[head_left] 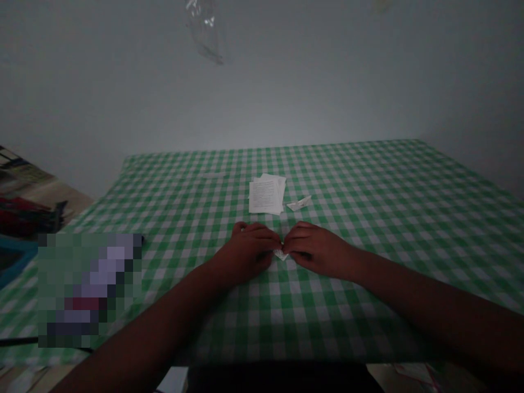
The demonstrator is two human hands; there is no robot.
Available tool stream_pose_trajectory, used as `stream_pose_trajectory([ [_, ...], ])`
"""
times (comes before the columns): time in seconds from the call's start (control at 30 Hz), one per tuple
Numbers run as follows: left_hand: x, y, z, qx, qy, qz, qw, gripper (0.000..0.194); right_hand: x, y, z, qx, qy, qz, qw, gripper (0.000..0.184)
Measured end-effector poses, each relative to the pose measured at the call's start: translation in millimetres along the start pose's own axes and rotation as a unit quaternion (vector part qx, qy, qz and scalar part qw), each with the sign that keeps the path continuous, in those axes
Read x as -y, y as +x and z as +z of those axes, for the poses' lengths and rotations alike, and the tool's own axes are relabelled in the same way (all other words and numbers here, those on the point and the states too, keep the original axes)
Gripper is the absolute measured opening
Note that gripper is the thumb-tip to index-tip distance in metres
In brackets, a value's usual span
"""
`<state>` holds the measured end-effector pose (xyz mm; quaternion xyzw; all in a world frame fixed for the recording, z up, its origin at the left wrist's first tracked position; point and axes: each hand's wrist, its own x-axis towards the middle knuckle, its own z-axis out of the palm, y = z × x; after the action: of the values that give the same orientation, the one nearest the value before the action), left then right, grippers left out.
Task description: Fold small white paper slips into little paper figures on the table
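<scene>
- Paper piece [280, 255]: one, small, white and folded, gripped between left hand [245, 254] and right hand [319, 251], both curled closed on it.
- Printed paper stack [266, 195]: one, ahead of the hands, with a second folded paper piece [298, 203] just beside it.
- Gingham tablecloth [360, 218]: green and white, with open room right of the hands; its far edge meets the wall [262, 93].
</scene>
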<state>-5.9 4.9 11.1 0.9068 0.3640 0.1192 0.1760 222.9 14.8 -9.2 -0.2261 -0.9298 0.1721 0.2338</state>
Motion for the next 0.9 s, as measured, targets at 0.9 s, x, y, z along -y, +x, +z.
stream_pose_trajectory([
  [0.9,0,2,7.2,-0.016,-0.031,-0.051,0.998,0.017,38,-9,-7,0.131,-0.231,0.025,0.964,0.032],
])
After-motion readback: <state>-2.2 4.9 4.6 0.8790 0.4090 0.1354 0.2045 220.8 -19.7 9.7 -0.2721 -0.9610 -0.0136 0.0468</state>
